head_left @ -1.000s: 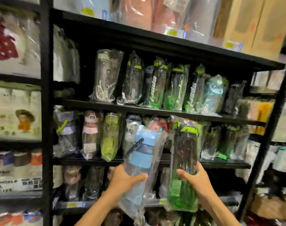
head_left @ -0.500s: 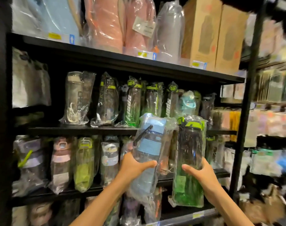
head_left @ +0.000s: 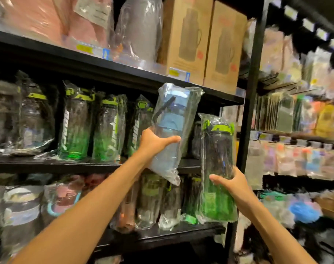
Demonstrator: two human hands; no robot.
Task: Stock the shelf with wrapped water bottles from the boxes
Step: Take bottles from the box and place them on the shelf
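Wrapped water bottles fill a black shelf in the head view. Left hand grips a blue-capped bottle in clear plastic, tilted and raised in front of the middle shelf's right end. Right hand grips a green-lidded bottle, upright, just right of it and lower. Brown boxes stand on the shelf above.

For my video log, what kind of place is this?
Most likely a retail shop aisle: black shelving packed with wrapped bottles, price tags on the shelf edges, boxed flasks above.
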